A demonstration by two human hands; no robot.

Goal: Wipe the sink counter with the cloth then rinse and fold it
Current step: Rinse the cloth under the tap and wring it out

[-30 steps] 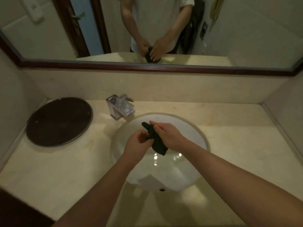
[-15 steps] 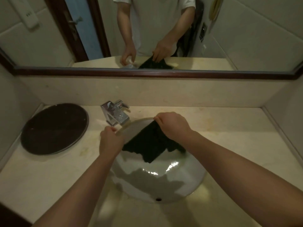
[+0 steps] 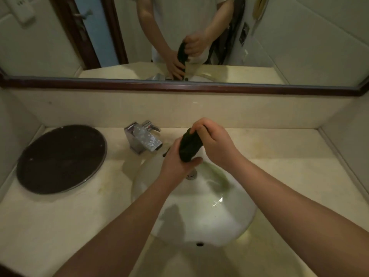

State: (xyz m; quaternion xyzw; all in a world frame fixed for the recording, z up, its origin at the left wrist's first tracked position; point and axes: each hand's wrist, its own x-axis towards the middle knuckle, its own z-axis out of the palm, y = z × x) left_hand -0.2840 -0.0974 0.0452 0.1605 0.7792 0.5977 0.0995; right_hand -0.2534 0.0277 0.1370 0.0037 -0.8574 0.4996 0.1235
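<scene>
Cloth now bunched, no longer spread, left grip and right grip clutching it

One wide-angle camera, worn on the head, looks forward and steeply down from close above the white oval ceramic basin, which sits lower centre; the wall mirror with a dark wooden frame spans the frame's top.

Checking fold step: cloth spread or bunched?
Bunched: the cloth is a tight roll, left hand gripping below, right hand above, over the sink.
</scene>
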